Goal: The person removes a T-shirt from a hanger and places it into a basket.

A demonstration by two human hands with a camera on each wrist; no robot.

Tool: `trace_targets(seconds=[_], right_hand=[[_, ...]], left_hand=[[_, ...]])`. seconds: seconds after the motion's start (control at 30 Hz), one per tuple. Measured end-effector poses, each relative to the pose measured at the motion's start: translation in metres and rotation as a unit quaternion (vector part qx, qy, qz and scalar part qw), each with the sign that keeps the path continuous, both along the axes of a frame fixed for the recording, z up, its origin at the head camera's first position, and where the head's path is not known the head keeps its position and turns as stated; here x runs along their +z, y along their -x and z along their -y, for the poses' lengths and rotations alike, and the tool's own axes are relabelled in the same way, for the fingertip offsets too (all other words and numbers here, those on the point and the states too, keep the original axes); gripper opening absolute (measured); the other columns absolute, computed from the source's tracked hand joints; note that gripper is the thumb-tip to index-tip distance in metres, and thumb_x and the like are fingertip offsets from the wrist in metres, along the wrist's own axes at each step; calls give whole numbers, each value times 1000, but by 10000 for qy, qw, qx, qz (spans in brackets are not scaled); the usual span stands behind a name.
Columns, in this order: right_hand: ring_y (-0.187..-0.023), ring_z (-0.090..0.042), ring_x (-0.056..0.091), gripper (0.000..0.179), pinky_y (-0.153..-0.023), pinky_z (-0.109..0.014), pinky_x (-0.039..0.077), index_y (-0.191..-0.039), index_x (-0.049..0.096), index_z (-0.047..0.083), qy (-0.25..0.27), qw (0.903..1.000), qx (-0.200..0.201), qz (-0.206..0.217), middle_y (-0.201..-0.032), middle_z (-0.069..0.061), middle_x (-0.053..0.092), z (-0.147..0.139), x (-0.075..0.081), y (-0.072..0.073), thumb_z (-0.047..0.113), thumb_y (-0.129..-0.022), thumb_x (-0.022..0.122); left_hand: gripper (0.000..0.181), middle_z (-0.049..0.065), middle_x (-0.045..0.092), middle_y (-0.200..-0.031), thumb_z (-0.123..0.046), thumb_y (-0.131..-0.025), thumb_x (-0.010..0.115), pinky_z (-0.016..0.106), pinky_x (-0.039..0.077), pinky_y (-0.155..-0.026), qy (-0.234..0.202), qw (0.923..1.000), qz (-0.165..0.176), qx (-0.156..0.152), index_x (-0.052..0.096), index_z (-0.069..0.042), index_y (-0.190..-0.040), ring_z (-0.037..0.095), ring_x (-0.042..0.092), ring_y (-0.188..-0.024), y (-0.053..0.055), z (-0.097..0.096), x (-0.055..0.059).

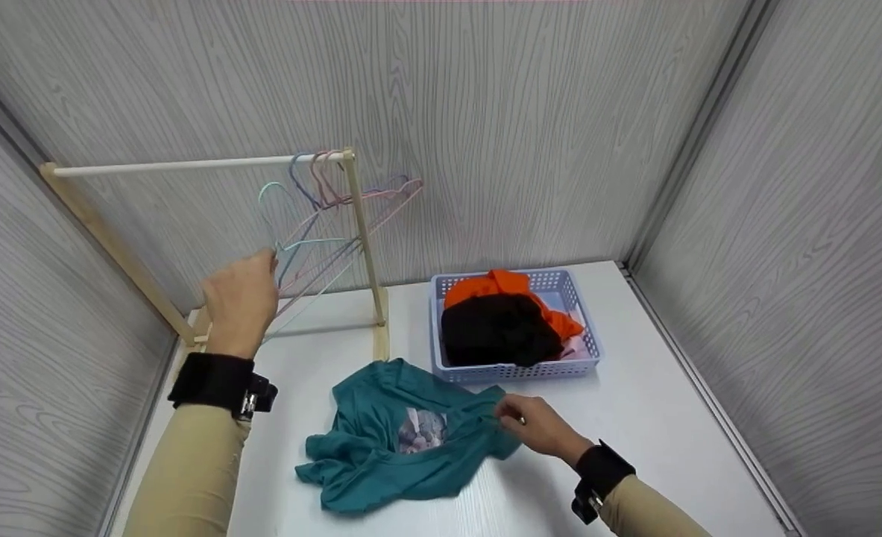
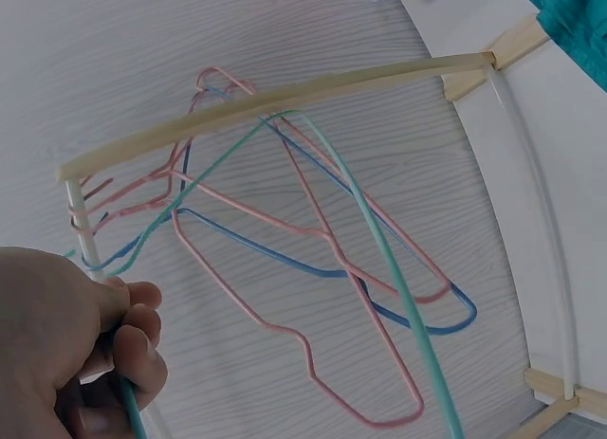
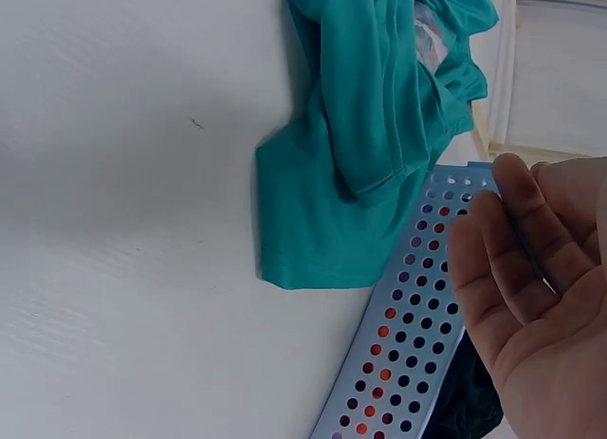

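My left hand [image 1: 243,298] grips a mint-green hanger [image 2: 398,278] in front of the rack; its hook rises above the fist, just below the rod. On the table lies a crumpled teal shirt [image 1: 377,477] with a printed picture [image 1: 422,431] on its front. At the shirt's right side hovers my right hand [image 1: 541,429], its fingers loosely bent and holding nothing. The right wrist view has that palm [image 3: 550,335] beside the shirt's folded sleeve and the basket.
Pink and blue hangers hang from the right end of the white rod [image 1: 187,165] of a wooden rack. Behind the shirt stands a light-blue perforated basket [image 1: 519,373] with black cloth [image 1: 496,328] and orange cloth [image 1: 511,282] inside. Grey wood-patterned panels surround the white table.
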State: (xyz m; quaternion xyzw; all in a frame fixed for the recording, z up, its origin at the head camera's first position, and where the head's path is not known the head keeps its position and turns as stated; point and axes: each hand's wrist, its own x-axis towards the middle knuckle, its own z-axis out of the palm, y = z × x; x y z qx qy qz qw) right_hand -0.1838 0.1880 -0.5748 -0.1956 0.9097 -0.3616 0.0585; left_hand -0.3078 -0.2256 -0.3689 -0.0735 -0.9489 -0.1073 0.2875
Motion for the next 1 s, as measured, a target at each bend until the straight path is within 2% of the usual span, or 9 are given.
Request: trace_targets(seconds=[0.2,0.33,0.43,0.57,0.7,0.83,1.0], right_hand=[[-83,-8,57,8,-76,-32,51,-100,64,13,-10,10000,-71,42,-91,0,66,-10,-2,-2,9,-95,59],[-83,-8,57,9,-76,-27,50,-99,64,15,46,9998,-111,135,-91,-4,68,-13,-4,-3,9,-95,59],[-84,-7,58,10,-77,-27,50,-100,64,15,112,9997,-98,183,-93,-5,68,-16,-4,-4,9,-95,59],[-83,-7,58,10,-76,-27,50,-100,65,14,135,9996,-95,233,-92,-4,69,-19,-4,-4,9,-96,58],[-80,-7,56,10,-73,-26,49,-100,66,11,81,9995,-142,262,-90,-2,68,-21,-5,-4,9,-95,57],[-80,-7,54,12,-73,-26,47,-101,66,9,3,9992,-199,352,-91,0,67,-24,-7,-6,9,-95,57],[-79,-5,53,12,-73,-25,47,-101,66,9,-10,9984,-277,490,-90,2,66,-26,-9,-6,10,-96,56]], left_hand=[[19,27,66,-72,-16,-96,57,48,37,-43,-131,9996,240,-9,66,1,-97,38,57,-54,22,-18,10],[20,27,67,-75,-16,-96,55,53,41,-47,-199,9991,364,41,64,1,-90,44,61,-59,38,-33,18],[22,24,68,-74,-15,-96,54,49,40,-46,-156,9987,480,100,62,0,-83,40,61,-59,50,-43,25],[23,25,69,-78,-16,-97,52,49,44,-49,-46,9977,651,172,64,0,-86,39,64,-63,63,-52,31],[21,28,69,-81,-11,-96,50,53,48,-52,-52,9970,715,280,65,2,-87,45,66,-68,72,-56,32],[19,26,70,-80,-5,-93,51,50,47,-50,26,9958,849,354,66,1,-85,41,66,-67,80,-59,32],[21,26,69,-79,-3,-93,51,50,49,-51,150,9943,1012,295,68,3,-84,40,67,-67,91,-64,25]])
